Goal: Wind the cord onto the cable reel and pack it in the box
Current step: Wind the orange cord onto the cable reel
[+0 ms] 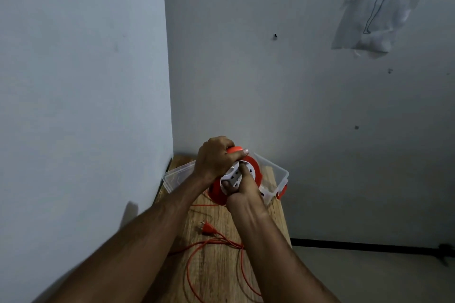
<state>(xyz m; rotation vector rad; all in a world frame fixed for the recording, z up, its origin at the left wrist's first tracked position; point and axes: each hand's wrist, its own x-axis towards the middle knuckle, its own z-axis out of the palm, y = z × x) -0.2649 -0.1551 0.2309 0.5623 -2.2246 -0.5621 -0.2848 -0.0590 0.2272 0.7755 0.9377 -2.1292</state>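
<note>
An orange cable reel with a white socket face stands upright on the wooden table, just in front of a clear plastic box. My left hand grips the orange handle on top of the reel. My right hand holds the white centre of the reel with curled fingers. The orange cord lies in loose loops on the table near me, and its plug lies flat beside my left forearm.
The table stands in a corner, with a wall close on the left and another behind the box. The box has an orange latch on its right end. Bare floor lies to the right of the table.
</note>
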